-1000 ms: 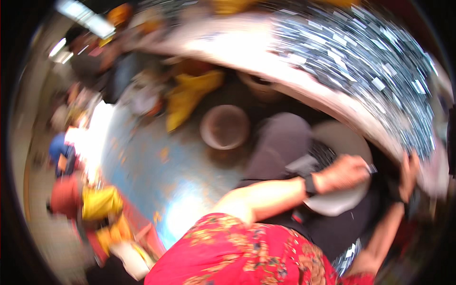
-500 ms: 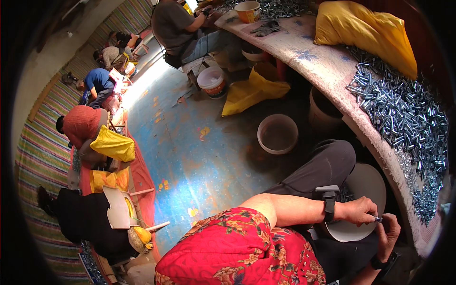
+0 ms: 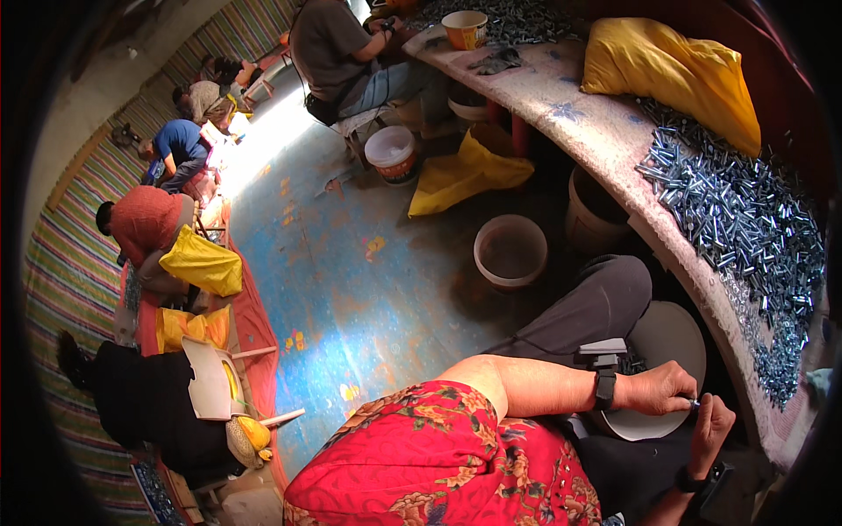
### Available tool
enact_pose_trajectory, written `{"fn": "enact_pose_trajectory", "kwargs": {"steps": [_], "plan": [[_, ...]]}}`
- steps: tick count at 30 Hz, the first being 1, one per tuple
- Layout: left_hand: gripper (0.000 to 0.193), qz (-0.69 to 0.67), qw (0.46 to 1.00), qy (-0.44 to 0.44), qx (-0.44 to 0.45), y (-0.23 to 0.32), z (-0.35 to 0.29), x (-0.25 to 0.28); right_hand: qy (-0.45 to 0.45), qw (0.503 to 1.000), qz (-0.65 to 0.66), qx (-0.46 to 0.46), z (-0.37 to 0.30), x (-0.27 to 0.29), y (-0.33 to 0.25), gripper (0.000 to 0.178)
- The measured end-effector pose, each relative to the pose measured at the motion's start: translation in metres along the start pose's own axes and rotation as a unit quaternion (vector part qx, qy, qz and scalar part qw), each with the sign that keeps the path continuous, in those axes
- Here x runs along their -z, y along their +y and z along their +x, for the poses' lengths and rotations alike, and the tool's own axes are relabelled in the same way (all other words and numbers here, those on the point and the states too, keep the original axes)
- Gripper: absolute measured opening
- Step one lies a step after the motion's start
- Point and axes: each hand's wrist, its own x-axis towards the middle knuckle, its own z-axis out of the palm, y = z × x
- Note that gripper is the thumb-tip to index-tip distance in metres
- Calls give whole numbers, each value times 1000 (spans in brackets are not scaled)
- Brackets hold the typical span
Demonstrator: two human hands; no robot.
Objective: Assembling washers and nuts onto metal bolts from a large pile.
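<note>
My left hand [image 3: 656,391], with a black watch on the wrist, pinches a small metal part [image 3: 695,404] at its fingertips. My right hand [image 3: 712,426] rises from below and meets the same part with its fingers. Both hands hover over the near edge of a round white plate [image 3: 675,337] that rests on my lap. A few small dark parts lie on the plate by the left wrist. A red flowered sleeve covers my left upper arm.
A curved work table [image 3: 605,131] on the right carries a big heap of silvery metal parts [image 3: 737,219] and a yellow sack [image 3: 675,74]. Buckets [image 3: 510,252] stand on the blue floor. Several people sit along the left wall, and another person [image 3: 338,48] works at the table's far end.
The view has steadied after a blurred swing. My right hand has left the table's edge and joined the left hand over the plate; since half a second ago both hands have barely moved.
</note>
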Motion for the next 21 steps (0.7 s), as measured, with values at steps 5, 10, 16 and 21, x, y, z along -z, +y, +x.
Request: {"fn": "enact_pose_trajectory", "kwargs": {"steps": [5, 10, 16, 21], "plan": [[14, 25, 996, 56, -71, 11, 0, -1, 112, 980, 164, -3, 4, -5, -9, 27], [13, -72, 997, 10, 18, 22, 2, 2, 67, 955, 287, 46, 3, -1, -15, 29], [15, -32, 999, 36, 17, 15, 2, 3, 59, 977, 204, -13, 3, -6, -10, 11], [14, -1, 997, 55, -58, 22, 3, 0, 152, 958, 222, 94, 18, -12, 0, 34]]}}
